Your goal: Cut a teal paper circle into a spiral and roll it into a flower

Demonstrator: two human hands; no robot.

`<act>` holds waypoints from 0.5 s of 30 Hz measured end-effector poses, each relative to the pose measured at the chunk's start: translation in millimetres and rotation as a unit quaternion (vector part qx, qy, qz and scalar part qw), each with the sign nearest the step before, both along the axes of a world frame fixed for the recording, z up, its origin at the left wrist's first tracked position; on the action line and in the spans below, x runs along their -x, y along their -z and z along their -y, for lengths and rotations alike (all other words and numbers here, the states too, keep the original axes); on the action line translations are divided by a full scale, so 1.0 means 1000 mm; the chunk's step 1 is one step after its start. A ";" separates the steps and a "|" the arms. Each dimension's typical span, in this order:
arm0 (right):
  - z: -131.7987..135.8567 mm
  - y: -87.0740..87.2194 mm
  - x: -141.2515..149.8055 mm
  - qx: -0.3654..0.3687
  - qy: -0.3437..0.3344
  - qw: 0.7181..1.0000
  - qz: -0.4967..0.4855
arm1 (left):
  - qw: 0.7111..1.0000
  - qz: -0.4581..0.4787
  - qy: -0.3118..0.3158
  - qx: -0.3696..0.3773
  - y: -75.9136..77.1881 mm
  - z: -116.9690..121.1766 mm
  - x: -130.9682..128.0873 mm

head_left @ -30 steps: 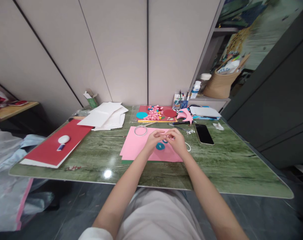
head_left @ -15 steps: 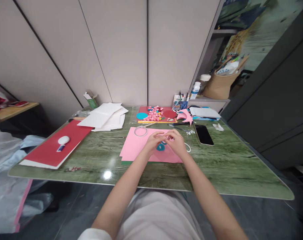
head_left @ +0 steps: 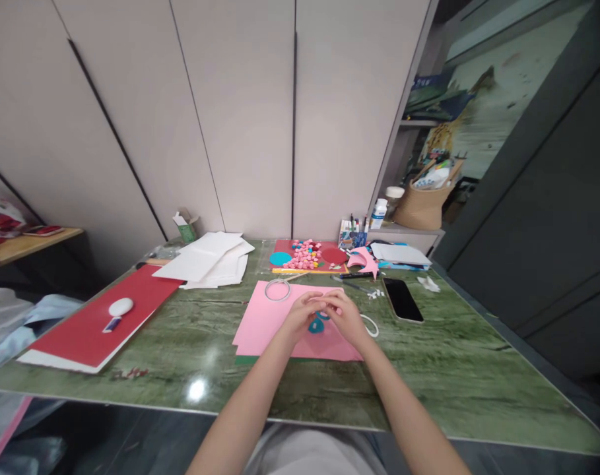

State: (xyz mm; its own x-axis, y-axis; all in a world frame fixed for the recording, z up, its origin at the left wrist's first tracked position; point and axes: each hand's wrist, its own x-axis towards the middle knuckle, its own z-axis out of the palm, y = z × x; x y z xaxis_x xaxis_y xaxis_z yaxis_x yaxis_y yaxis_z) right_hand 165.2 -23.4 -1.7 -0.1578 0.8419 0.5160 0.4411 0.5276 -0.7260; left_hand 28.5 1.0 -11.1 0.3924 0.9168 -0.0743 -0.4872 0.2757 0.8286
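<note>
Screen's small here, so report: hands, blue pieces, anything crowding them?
Left hand and right hand close together over pink paper. Blue pieces just beneath, held or resting unclear. White ring beside right hand, not between hands.

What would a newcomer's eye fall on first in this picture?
Probably the left hand and right hand, close together over the pink paper near the middle of the green table; anything between them is too small to make out. Next comes the large red sheet on the table's left side. Beyond the hands, near the cabinet, lies a bright heap of small, mostly pink pieces.
</note>
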 end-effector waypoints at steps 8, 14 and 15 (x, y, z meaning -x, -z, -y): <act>0.000 0.002 0.002 -0.024 0.048 0.998 -0.029 | 0.999 0.010 -0.008 0.034 0.002 0.005 -0.004; -0.005 0.005 0.002 -0.024 0.057 0.997 -0.050 | 0.999 0.008 0.006 0.037 0.002 0.005 -0.004; -0.006 0.005 0.002 -0.024 0.058 0.997 -0.053 | 0.999 0.006 0.005 0.038 0.002 0.005 -0.005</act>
State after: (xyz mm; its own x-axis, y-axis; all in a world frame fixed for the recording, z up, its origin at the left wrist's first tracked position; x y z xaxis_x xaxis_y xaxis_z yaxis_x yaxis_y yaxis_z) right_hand 163.6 -17.6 -6.4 -0.0042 0.8258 0.5640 0.4236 0.5124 -0.7470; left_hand 33.2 -3.8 -13.5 0.4021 0.9049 -0.1396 -0.4941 0.3428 0.7990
